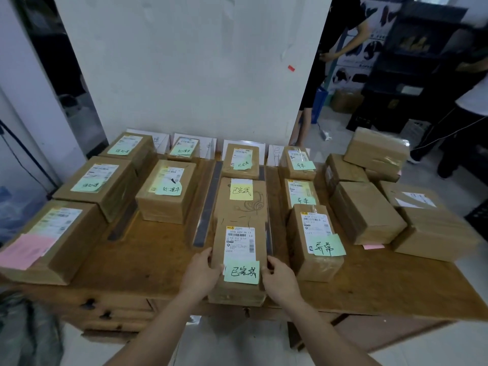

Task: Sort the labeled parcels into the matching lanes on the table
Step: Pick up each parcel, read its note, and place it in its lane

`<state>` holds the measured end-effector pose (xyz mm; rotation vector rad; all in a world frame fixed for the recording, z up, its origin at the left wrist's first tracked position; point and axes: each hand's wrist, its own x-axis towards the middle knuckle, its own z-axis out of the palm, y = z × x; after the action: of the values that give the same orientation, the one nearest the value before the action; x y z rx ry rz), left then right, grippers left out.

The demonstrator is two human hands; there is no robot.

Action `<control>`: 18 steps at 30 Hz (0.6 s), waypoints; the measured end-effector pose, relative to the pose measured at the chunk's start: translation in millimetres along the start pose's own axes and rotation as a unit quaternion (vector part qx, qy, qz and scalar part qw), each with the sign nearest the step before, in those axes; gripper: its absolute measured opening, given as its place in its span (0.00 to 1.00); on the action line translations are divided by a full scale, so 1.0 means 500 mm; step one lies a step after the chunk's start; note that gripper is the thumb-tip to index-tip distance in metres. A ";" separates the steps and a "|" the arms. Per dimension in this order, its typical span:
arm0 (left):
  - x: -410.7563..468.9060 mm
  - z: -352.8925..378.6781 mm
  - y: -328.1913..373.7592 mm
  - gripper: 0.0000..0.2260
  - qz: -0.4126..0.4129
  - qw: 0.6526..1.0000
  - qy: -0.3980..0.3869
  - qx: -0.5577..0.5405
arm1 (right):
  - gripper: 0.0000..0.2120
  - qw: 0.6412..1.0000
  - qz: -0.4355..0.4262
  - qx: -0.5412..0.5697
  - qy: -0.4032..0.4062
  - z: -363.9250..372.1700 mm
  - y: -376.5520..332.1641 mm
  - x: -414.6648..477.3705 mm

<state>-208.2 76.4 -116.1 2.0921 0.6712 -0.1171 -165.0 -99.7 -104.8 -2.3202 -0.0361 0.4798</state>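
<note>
Gripping entry: left hand (202, 270) and right hand (280, 276) hold the near parcel (239, 256) from either side, fingers (208, 253) curled round its left and right edges.

- Near parcel: brown carton, flat at the front edge of the counter (148, 262), between the two sets of fingers. It has a white shipping label on top and a handwritten green note (241, 272) at its near end.
- Just right of the right fingers: carton with green note (314, 241), first of three in a row; second (301, 192) and third (298, 162) lie beyond it.
- Directly beyond the fingers: long carton with yellow note (241, 191), touching the near parcel's far end. Past that is a small carton with green note (240, 161).
- Left of the left fingers: dark tape strip (207, 207) running away along the counter, and a second strip (122, 220) further left.
- Between the strips: two cartons with green notes (166, 191), (183, 149).
- Far left of the fingers: carton with pink note (50, 239), with two green-noted cartons (97, 183), (129, 149) behind it.
- Far right of the fingers: loose pile of plain cartons (367, 212), some stacked, and a pink slip (373, 246) on the counter beside them.
- Beyond all rows: white cards (208, 147) standing against a white wall panel (190, 62).
</note>
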 end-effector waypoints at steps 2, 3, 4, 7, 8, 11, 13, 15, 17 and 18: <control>0.006 -0.005 0.011 0.22 0.025 0.999 0.011 0.027 | 0.18 1.000 -0.019 -0.018 0.013 -0.011 -0.014 -0.008; 0.009 -0.007 0.019 0.20 0.044 0.998 0.021 0.041 | 0.18 0.999 -0.031 -0.024 0.021 -0.019 -0.021 -0.011; 0.013 -0.009 0.028 0.18 0.062 0.996 0.028 0.055 | 0.18 0.998 -0.048 -0.031 0.030 -0.028 -0.027 -0.014; 0.024 -0.013 0.074 0.15 0.119 0.986 0.047 0.108 | 0.19 0.991 -0.103 -0.061 0.057 -0.063 -0.045 -0.020; 0.026 -0.013 0.095 0.16 0.137 0.980 0.056 0.132 | 0.20 0.987 -0.121 -0.074 0.069 -0.079 -0.050 -0.021; 0.030 -0.006 0.172 0.21 0.199 0.955 0.090 0.203 | 0.22 0.972 -0.165 -0.122 0.112 -0.139 -0.059 -0.011; 0.030 0.003 0.226 0.21 0.248 0.933 0.102 0.239 | 0.22 0.960 -0.188 -0.148 0.144 -0.186 -0.059 -0.001; 0.030 0.018 0.281 0.20 0.291 0.909 0.111 0.276 | 0.22 0.948 -0.195 -0.175 0.179 -0.238 -0.051 0.012; 0.028 0.041 0.337 0.20 0.330 0.886 0.116 0.304 | 0.24 0.938 -0.189 -0.210 0.201 -0.294 -0.035 0.022; 0.028 0.057 0.365 0.20 0.348 0.876 0.121 0.312 | 0.25 0.934 -0.183 -0.226 0.208 -0.324 -0.026 0.027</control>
<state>-99.8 -20.8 -1.9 2.8810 -0.0495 0.3925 -94.3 -197.8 4.3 -2.7312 -0.4040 -0.2402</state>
